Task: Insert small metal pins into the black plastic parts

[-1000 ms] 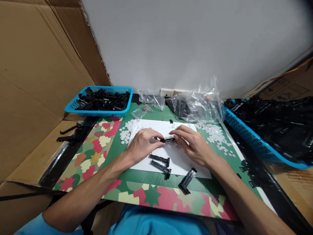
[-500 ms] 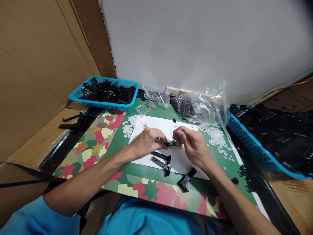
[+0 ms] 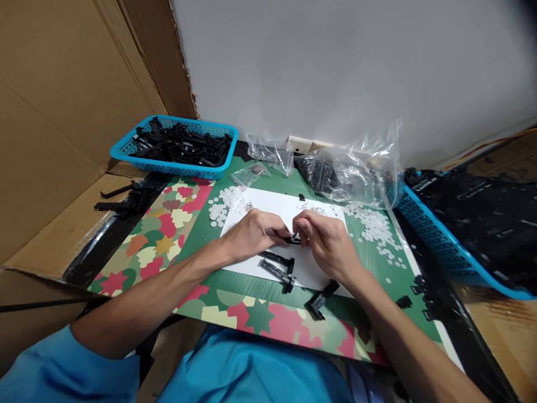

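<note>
My left hand [image 3: 255, 234] and my right hand [image 3: 326, 245] meet over a white sheet [image 3: 277, 210], both pinched on one small black plastic part [image 3: 293, 240] held between their fingertips. Just below the hands, two more black parts [image 3: 277, 266] lie on the sheet's front edge. A third black part [image 3: 322, 298] rests on the green mat to the right of them. Small metal bits [image 3: 318, 210] are scattered on the sheet behind my right hand.
A blue basket [image 3: 168, 166] of black parts stands at the back left, another blue basket [image 3: 436, 246] at the right. Clear plastic bags [image 3: 356, 173] lie at the back. White discs [image 3: 377, 229] are strewn beside the sheet. Cardboard [image 3: 62, 112] walls the left side.
Both hands have drawn closer together around the black part, with the right fingers curling more tightly onto it. The view shifted slightly.
</note>
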Available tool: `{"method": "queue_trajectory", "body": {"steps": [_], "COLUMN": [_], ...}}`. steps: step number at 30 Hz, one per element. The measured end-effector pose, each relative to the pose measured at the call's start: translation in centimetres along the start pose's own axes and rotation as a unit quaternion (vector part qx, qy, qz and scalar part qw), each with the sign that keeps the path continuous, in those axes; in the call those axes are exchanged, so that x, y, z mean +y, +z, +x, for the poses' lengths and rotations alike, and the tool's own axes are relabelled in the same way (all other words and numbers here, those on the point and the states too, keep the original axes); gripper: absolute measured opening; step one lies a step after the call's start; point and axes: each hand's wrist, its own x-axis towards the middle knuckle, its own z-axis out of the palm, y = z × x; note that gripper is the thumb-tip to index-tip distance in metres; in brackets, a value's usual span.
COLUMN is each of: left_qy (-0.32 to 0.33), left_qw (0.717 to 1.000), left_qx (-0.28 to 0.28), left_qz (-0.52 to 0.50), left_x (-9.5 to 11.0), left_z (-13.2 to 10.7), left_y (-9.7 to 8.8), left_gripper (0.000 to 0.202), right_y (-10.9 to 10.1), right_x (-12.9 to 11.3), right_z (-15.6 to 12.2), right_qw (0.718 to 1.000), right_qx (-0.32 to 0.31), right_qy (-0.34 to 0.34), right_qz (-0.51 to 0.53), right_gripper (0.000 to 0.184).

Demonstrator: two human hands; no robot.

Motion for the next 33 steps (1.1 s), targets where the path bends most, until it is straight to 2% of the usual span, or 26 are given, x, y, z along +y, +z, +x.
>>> {"method": "queue_trajectory", "body": {"steps": [10, 17, 24, 33], "left_qy": [-0.023, -0.021, -0.031, -0.011], "left_qw": [1.0, 0.999, 0.999, 0.999], "left_qx": [0.011, 0.024, 0.039, 0.044], "left_qz": [0.003, 0.004, 0.01, 0.027], "left_x": [0.1, 0.0, -0.1, -0.2], "left_z": [-0.1, 0.0, 0.0, 0.0], "left_y": [0.3, 0.3, 0.6, 0.6], "left_gripper": [0.008, 0.012, 0.006, 0.01], "right_y": [0.0, 0.3, 0.4, 0.5], "right_x": [0.4, 0.7, 0.8, 1.1], "right_z": [-0.2, -0.5, -0.8, -0.8], "right_qw": [0.998, 0.999, 0.999, 0.999], "right_qx": [0.024, 0.034, 0.042, 0.036], "right_qy": [0.052, 0.025, -0.003, 0.019], "right_qz": [0.02, 0.011, 0.011, 0.031], "right_gripper": [0.049, 0.046, 0.043, 0.047]}}
